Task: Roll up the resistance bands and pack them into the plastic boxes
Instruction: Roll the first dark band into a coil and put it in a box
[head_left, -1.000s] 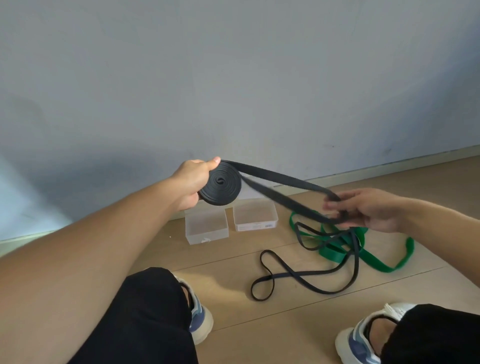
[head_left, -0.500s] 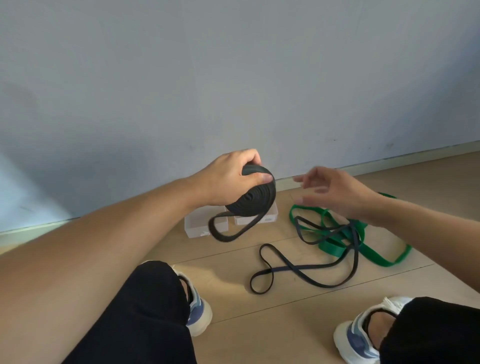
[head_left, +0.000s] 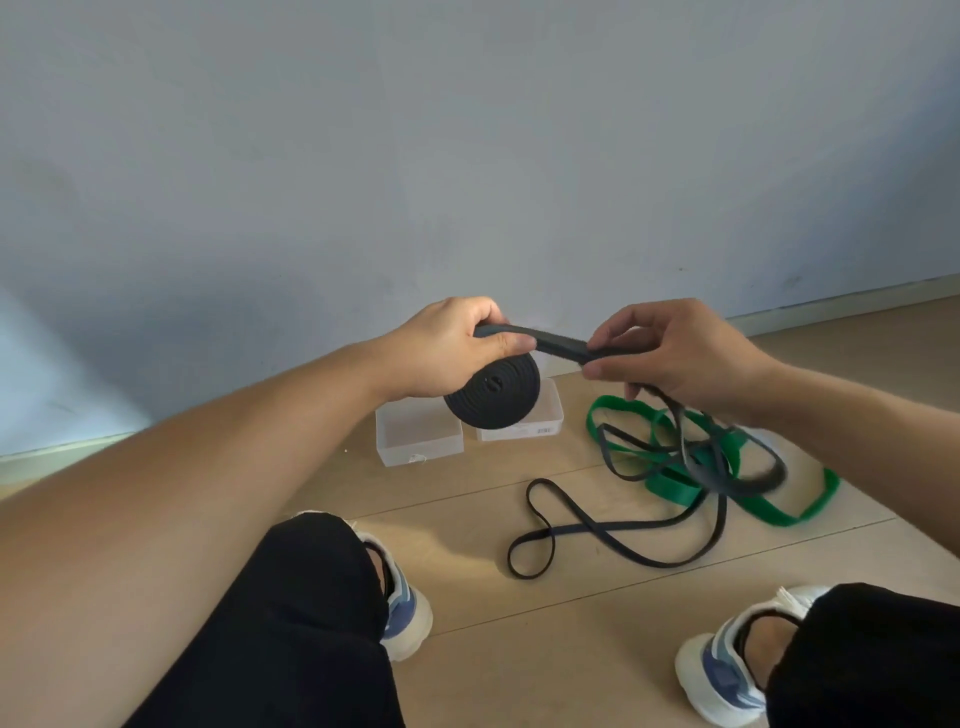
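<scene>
Nearest the camera are two knees in black trousers (head_left: 311, 613), and below them two white and blue shoes (head_left: 402, 608) planted on the wooden floor (head_left: 571, 649); between the shoes and the hands, lower than the grip and to its right, a thin black band (head_left: 613, 530) lies on the boards in loose loops, its right end lifted and blurred as it runs up toward the right hand; under and beyond that tangle lies a green band (head_left: 675, 486), spread flat on the floor below the right wrist.

The left hand (head_left: 447, 348) holds a wide black band wound into a flat coil (head_left: 493, 389); its thumb presses over the top of the coil and the fingers curl behind it, so the coil hangs on edge just beneath the palm; the unrolled tail (head_left: 556, 345) leaves the top of the coil and runs straight to the right hand (head_left: 670, 353), which pinches it between thumb and curled fingers, close beside the left thumb.

Directly below and behind the coil two clear plastic boxes (head_left: 415, 436) stand side by side on the floor, open at the top, the right one partly hidden by the coil; past them a pale skirting board (head_left: 831, 301) meets the grey wall (head_left: 467, 156).
</scene>
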